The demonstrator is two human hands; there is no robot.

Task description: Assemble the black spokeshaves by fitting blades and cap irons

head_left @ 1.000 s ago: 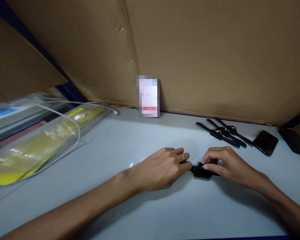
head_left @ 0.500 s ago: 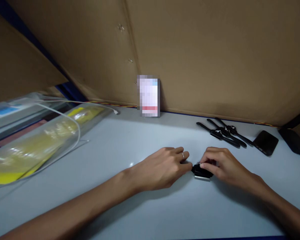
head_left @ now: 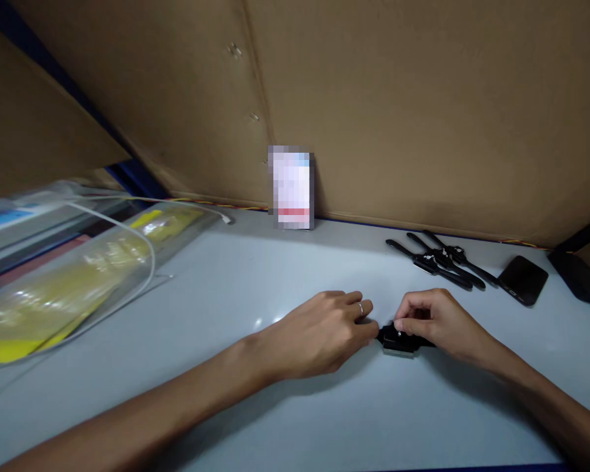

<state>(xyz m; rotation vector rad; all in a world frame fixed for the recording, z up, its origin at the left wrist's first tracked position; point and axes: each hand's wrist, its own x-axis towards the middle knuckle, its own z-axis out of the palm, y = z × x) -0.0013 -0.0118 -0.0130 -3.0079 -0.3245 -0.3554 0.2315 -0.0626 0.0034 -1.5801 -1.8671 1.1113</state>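
A black spokeshave [head_left: 404, 342] lies on the tabletop, its straight metal edge towards me. My left hand [head_left: 332, 331], with a ring on one finger, is closed round its left handle, which is mostly hidden. Over the middle of the tool, my right hand [head_left: 432, 320] pinches at a small silvery screw [head_left: 399, 334] with thumb and forefinger. The right handle passes beneath that hand. Farther back, several similar black spokeshaves [head_left: 440, 262] lie side by side, with bright metal fittings at their middles.
A dark phone [head_left: 524, 280] lies right of the back tools, near a black flat object [head_left: 577, 278]. A screen with a blurred picture [head_left: 292, 187] leans on the cardboard wall [head_left: 423, 118]. Plastic-wrapped yellow material [head_left: 93, 275] and a white cable [head_left: 150, 249] occupy the left.
My right thumb and fingers have shifted slightly at the screw, exposing more of the spokeshave's middle and right handle. My left hand stays in place.
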